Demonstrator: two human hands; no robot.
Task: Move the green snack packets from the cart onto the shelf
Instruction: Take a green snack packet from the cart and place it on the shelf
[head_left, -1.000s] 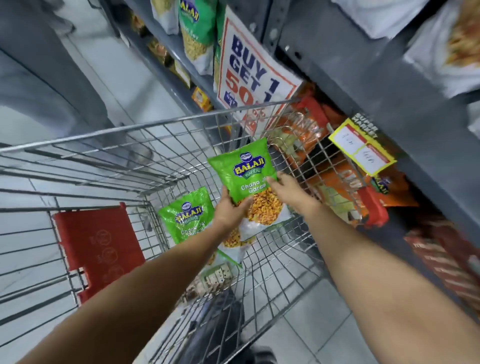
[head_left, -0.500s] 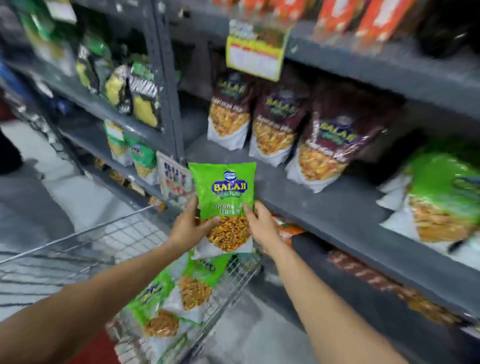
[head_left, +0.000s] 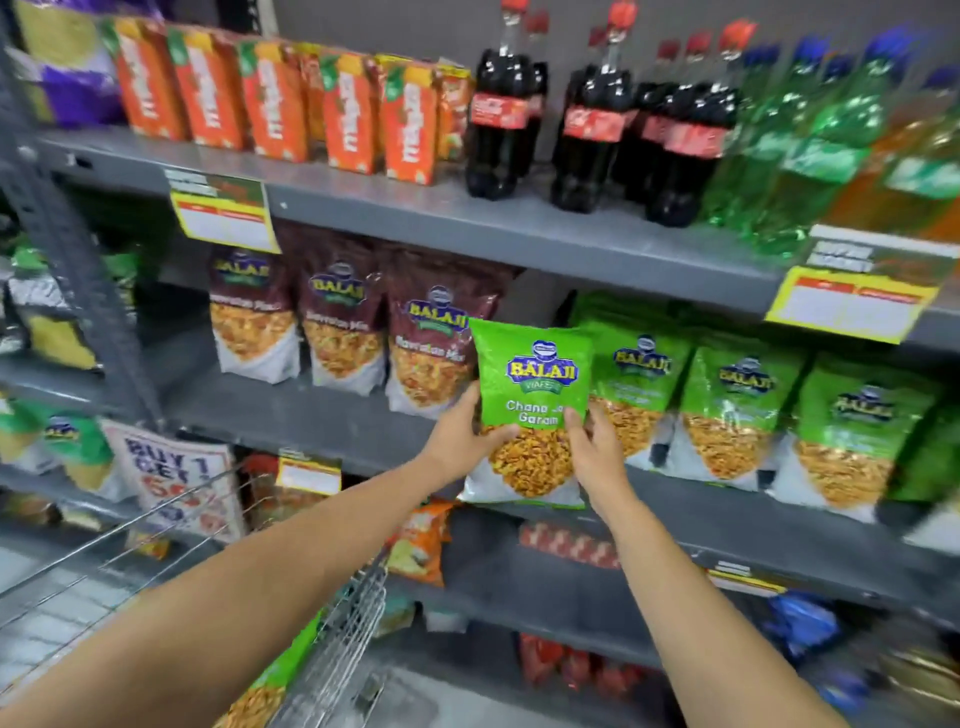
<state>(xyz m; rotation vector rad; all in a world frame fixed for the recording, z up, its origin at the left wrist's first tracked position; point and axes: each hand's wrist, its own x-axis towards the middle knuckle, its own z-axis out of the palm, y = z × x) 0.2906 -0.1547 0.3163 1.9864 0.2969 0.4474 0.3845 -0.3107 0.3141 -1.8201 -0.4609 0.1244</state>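
Note:
I hold one green snack packet (head_left: 530, 395) upright in both hands at the front edge of the grey middle shelf (head_left: 322, 421). My left hand (head_left: 462, 439) grips its lower left side and my right hand (head_left: 597, 449) its lower right side. The packet stands in the gap between the maroon packets (head_left: 431, 338) on its left and a row of green packets (head_left: 737, 405) on its right. The wire cart (head_left: 343, 639) is at the lower left, and another green packet (head_left: 270, 691) shows inside it behind my left forearm.
Orange juice cartons (head_left: 275, 104), dark cola bottles (head_left: 592, 119) and green bottles (head_left: 810, 145) fill the shelf above. Yellow price tags (head_left: 223, 218) hang from its edge. A "Buy 1 Get 1" sign (head_left: 182, 483) hangs lower left. Orange and red packets (head_left: 421, 540) sit on lower shelves.
Both hands have lifted the green packet out of the cart and carried it up and right to the middle shelf. My view has swung up from the cart to the shelves.

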